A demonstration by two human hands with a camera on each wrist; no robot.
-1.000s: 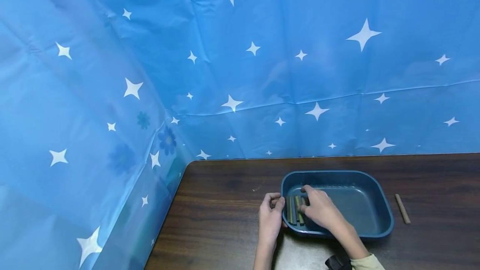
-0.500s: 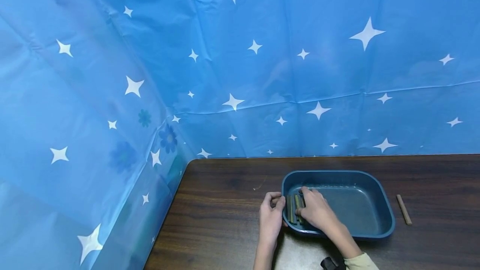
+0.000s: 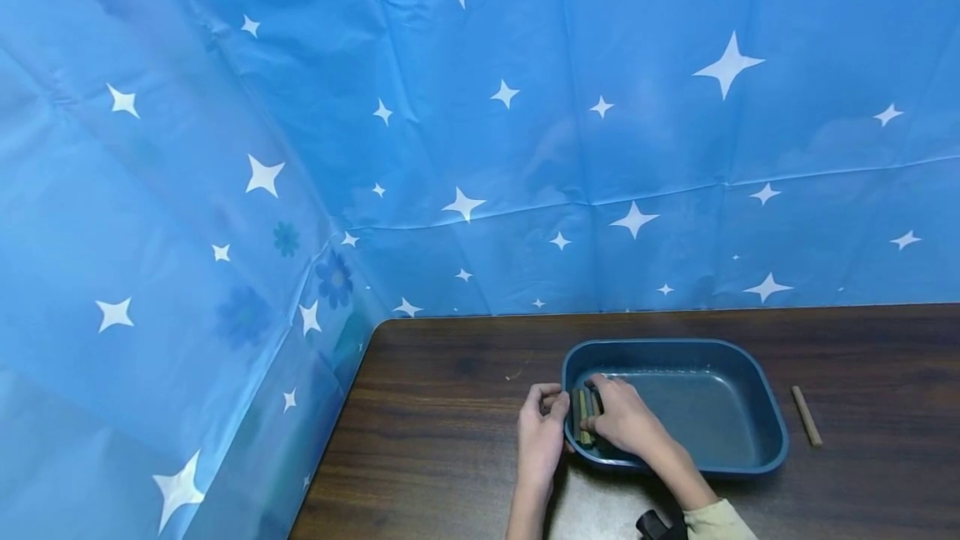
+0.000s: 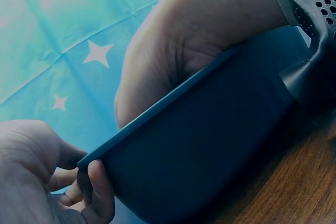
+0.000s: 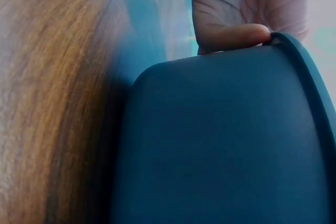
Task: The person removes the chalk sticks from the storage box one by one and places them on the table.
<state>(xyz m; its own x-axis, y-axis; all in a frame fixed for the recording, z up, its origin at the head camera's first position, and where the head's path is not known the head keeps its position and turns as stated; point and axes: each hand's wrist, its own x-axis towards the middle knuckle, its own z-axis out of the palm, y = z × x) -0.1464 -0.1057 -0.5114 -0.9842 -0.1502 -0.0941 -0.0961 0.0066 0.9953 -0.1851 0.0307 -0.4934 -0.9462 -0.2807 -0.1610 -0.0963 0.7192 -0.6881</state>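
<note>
A dark blue rectangular basin [image 3: 675,342] sits on the table. My left hand [image 3: 538,444] pinches its left rim; in the left wrist view the left hand [image 4: 31,177] has thumb and fingers on either side of the rim. Several short, thin green-brown sticks [image 3: 584,411] lie side by side against the basin's left end. Reaching inside, my right hand [image 3: 633,422] has its curled fingers and thumb on the sticks and covers part of them. In the left wrist view the basin wall [image 4: 199,135] hides the right fingertips. The right wrist view shows mostly the basin's outer wall [image 5: 220,129].
One loose light-brown stick [image 3: 806,417] lies on the wooden table [image 3: 435,407], right of the basin. Blue cloth with white stars [image 3: 525,148] hangs behind and to the left. A black strap piece [image 3: 660,526] is by the right sleeve [image 3: 720,521].
My right hand has shifted left inside the basin, and the sticks now sit closer to its left wall. The left hand stays on the rim; the loose stick has not moved.
</note>
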